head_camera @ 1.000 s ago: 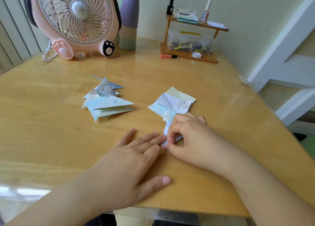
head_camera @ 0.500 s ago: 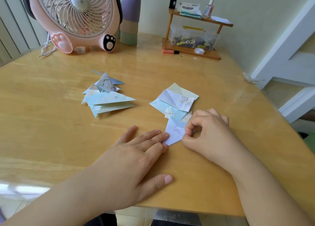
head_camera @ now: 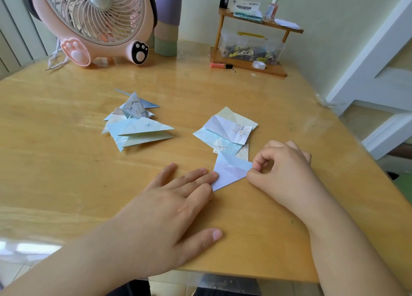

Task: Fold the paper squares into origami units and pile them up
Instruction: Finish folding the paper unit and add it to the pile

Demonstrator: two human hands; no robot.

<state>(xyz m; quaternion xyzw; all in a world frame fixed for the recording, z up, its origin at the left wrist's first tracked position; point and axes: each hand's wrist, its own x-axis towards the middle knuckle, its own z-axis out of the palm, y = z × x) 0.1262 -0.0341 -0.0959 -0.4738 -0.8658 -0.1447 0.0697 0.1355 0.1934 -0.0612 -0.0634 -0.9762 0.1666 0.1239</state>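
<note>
A pale lilac paper piece (head_camera: 230, 171), partly folded, lies flat on the wooden table (head_camera: 66, 173) between my hands. My left hand (head_camera: 169, 206) lies flat with straight fingers, its fingertips pressing the paper's left corner. My right hand (head_camera: 283, 170) has curled fingers and pinches the paper's right corner between thumb and forefinger. Just behind the piece sits a small stack of unfolded paper squares (head_camera: 225, 130). Further left lies a pile of folded triangular units (head_camera: 136, 123) in light blue and pale green.
A pink fan (head_camera: 98, 21) with paw-shaped feet stands at the back left, a tall pastel bottle (head_camera: 168, 19) beside it. A small wooden shelf (head_camera: 249, 34) with bottles and a clear box is at the back right. The table's front edge is just below my hands.
My right hand slid from on top of the paper to its right corner, uncovering the folded piece. My left hand has kept pressing the left corner.
</note>
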